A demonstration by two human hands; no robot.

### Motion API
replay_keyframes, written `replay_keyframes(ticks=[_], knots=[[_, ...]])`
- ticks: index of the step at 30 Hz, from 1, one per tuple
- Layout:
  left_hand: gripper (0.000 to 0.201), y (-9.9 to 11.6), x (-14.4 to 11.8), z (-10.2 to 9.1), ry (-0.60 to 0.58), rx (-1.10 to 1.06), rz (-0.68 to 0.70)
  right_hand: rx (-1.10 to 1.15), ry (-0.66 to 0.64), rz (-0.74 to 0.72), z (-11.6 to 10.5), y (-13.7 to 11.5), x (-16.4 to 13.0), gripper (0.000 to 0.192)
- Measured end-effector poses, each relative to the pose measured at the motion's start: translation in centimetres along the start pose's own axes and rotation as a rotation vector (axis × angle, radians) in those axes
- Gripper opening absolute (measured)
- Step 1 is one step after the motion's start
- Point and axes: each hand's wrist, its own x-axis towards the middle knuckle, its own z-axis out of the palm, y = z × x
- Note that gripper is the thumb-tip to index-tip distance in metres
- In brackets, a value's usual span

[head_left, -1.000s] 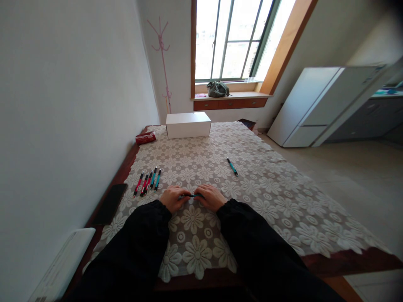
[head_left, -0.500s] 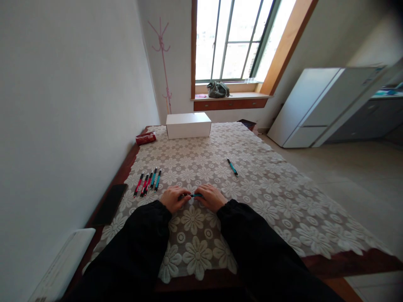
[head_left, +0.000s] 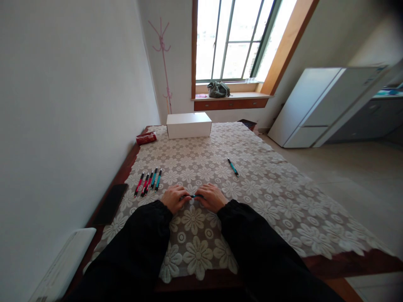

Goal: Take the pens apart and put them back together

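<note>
Near the front edge of the table, over its lace flower cloth, both hands meet on one teal pen held crosswise between them. The left hand has its grip closed on the pen's dark end; the right hand has its grip closed on the teal end — the fingers curl over, so how tightly either pinches cannot be told. Only a short stretch of barrel shows between the fingertips.

To handle the pen well here, I judge it best to keep both wrists resting low on the cloth, hold the barrel level, and work the two ends along the pen's own axis rather than bending it — small parts could slip into the lace pattern and be hard to spot.

To the left, well apart from the hands, a row of red and teal pens lies side by side. Another single teal pen lies alone farther back on the right, and a white box stands at the far end.
</note>
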Motion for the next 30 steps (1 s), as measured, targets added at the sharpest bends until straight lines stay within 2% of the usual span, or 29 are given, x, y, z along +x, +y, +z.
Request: replay_keyframes(ticks=[9,13,16,22,25,30], knots=[[0.018,-0.7,0.1,0.2,0.098,-0.045,-0.102,0.057,0.039,0.048,0.1,0.1,-0.1,0.014],[0.019,-1.2,0.0,0.2,0.158,-0.018,-0.165,0.044,0.054,0.119,0.0,0.4,-0.1,0.013],[0.022,-1.8,-0.1,-0.3,0.215,0.064,-0.262,-0.023,0.074,0.195,-0.3,1.6,-0.3,0.009],[0.024,-3.5,-0.8,-1.8,0.349,0.223,-0.442,-0.091,0.202,0.512,-1.3,5.7,-1.4,0.024],[0.023,-4.2,-1.0,-1.8,0.340,0.248,-0.445,-0.134,0.237,0.574,-1.6,7.0,-2.0,0.023],[0.022,-4.4,-1.1,-1.7,0.316,0.267,-0.457,-0.165,0.254,0.643,-2.0,7.8,-2.6,0.022]])
